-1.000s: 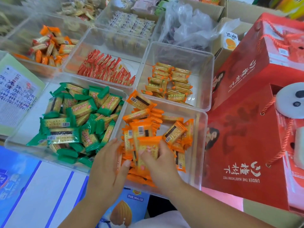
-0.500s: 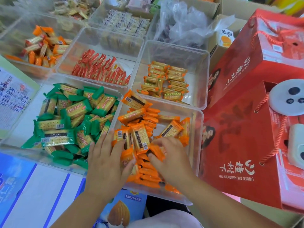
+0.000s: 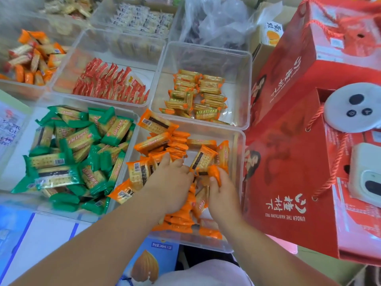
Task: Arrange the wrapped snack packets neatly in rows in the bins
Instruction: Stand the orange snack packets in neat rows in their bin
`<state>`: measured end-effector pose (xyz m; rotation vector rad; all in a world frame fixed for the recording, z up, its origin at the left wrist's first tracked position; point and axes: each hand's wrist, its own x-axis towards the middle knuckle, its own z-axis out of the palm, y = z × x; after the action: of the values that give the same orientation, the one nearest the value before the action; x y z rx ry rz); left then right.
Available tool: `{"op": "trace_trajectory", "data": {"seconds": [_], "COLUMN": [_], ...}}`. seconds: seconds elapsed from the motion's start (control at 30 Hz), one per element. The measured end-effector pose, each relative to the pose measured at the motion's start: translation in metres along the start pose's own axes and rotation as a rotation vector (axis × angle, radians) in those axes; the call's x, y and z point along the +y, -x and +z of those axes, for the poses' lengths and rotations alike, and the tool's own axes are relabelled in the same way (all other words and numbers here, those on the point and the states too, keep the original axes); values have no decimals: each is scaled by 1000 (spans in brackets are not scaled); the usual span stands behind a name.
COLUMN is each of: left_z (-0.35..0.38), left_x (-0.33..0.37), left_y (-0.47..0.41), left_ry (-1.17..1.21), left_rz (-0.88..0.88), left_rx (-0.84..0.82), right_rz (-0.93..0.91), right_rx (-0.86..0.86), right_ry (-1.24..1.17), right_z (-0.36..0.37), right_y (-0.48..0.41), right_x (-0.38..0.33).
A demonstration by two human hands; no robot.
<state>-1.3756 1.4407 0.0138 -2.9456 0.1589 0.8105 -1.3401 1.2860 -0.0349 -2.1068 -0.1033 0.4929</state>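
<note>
Lower centre, pinching one orange-wrapped cracker packet [image 3: 214, 174] with fingers of right hand [image 3: 223, 196] in clear plastic bin [image 3: 240, 162]; left hand [image 3: 171, 182] fingers curled, grip unclear; risks nudging over standing row [image 3: 179, 141].

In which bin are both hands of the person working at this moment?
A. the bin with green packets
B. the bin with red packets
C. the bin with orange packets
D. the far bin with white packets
C: the left hand and the right hand are both down among the orange packets in the near clear bin, and the right hand pinches one of them.
</note>
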Motion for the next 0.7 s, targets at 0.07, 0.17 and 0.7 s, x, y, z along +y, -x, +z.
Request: {"op": "trace_trajectory", "data": {"seconds": [0.07, 0.17, 0.7], "left_z": [1, 6, 17], "left_x": [6, 10, 0], "left_y": [-12, -20, -15], "left_ry": [-59, -80, 27], "left_rz": [8, 10, 113], "left_rx": [-162, -278, -296], "right_rz": [61, 106, -52], "right_rx": [37, 30, -172], "right_ry": [-54, -112, 121], "right_z": [-2, 0, 11], "right_y": [-4, -9, -9], "right_x": [-1, -2, 14]}}
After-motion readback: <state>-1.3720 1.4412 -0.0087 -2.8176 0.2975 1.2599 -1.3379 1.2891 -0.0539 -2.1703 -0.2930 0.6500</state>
